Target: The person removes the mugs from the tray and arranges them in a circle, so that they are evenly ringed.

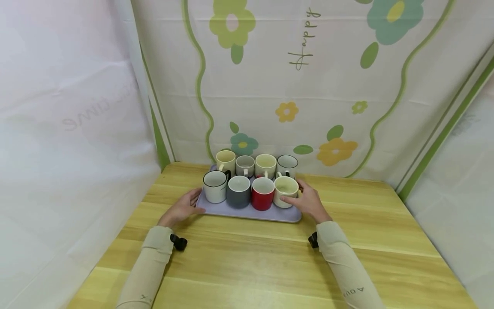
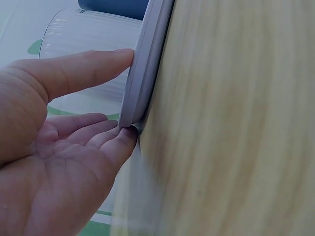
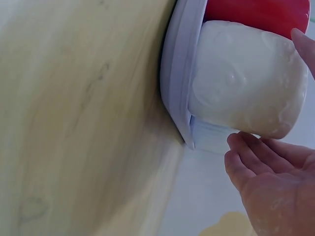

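While the head view alone takes in all eight mugs [image 1: 238, 198], standing in two rows on a lilac tray [image 1: 247, 213] between a person's left hand [image 1: 184, 206] and right hand [image 1: 310, 201], the wrist views add close detail: a fingertip of the left hand tucks beneath the tray's corner, and raised decoration shows on the cream mug [image 3: 241, 76] at the right hand. The left hand spreads wide at its end of the tray, thumb tip against the near rim, straight fingers at the corner. The right hand spans the cream mug at the opposite end, thumb on the side toward the person, fingers along the outer side; whether it squeezes or merely touches cannot be told. Inward from the right hand stand a red mug [image 1: 262, 199], a dark grey mug [image 1: 238, 199] and a white mug [image 1: 215, 192] with a black rim, the last nearest the left hand. Four more mugs [image 1: 265, 164] line up beyond them. Under the grip, the tray sits on a wood-grain table [image 1: 247, 266]. Beyond the hands, a flowered backdrop [image 1: 254, 81] carries the word "Happy," turned sideways; past the left hand, faint reversed letters on a side curtain [image 1: 77, 180] seem to read "time." Letters on the right sleeve [image 1: 343, 262] are only partly legible, and marks on the white mug are too small to read.
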Demonstrator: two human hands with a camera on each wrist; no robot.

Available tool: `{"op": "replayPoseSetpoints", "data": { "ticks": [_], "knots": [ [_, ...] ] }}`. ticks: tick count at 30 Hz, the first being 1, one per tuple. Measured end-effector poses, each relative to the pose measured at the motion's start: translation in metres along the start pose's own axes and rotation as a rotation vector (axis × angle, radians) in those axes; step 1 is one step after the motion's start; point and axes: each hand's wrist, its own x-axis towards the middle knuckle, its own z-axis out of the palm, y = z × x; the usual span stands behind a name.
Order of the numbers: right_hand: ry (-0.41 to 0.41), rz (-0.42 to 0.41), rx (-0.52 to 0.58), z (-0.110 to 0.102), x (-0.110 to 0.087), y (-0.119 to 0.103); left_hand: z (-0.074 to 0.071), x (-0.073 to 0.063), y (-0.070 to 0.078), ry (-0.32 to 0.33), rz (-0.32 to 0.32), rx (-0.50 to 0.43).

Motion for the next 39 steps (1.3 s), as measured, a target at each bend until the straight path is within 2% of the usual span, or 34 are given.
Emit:
{"op": "replayPoseSetpoints", "data": {
  "ticks": [7, 24, 31, 39],
  "knots": [
    [0.041, 0.018, -0.055, 0.006, 0.004, 0.0, 0.001, 0.003, 0.001, -0.005, -0.005, 0.026],
    [0.126, 0.086, -0.038, 0.009, 0.006, 0.0, 0.001, 0.004, 0.0, -0.002, 0.001, 0.022],
    [0.14, 0.036, -0.064, 0.006, 0.002, -0.001, 0.002, 0.002, 0.001, 0.004, -0.011, 0.037],
    [0.126, -0.001, -0.034, -0.002, -0.006, -0.005, -0.002, 0.002, 0.0, 0.004, -0.024, 0.021]
  ]
}}
